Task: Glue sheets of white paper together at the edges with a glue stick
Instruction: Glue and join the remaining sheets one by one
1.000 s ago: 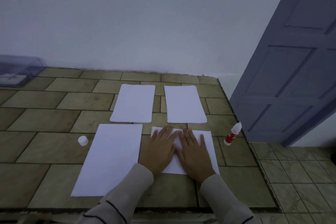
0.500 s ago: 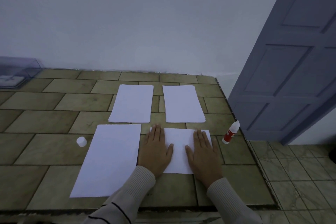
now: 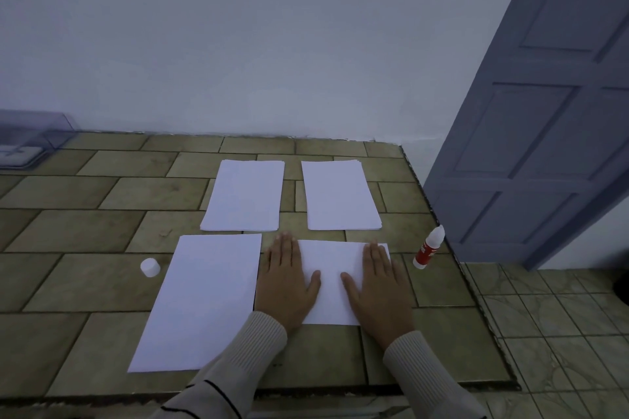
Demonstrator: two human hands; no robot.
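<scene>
A white sheet (image 3: 332, 277) lies near the front of the tiled counter (image 3: 102, 224). My left hand (image 3: 287, 277) presses flat on its left edge with straight fingers. On the sheet's right edge my right hand (image 3: 379, 286) lies flat the same way. A larger white sheet (image 3: 207, 296) rests just left of my hands. Two paper stacks sit behind: one at the left (image 3: 246, 196), one at the right (image 3: 340, 196). The red-and-white glue stick (image 3: 429, 247) lies uncapped near the counter's right edge. Its white cap (image 3: 150, 267) stands far left of the sheets.
A clear plastic box (image 3: 30, 139) sits at the counter's far left by the wall. A blue-grey door (image 3: 544, 112) stands open to the right, past the counter's edge. Tiled floor (image 3: 561, 333) lies below on the right.
Both hands have slid apart from the middle of the small sheet out to its left and right edges, staying flat on the paper.
</scene>
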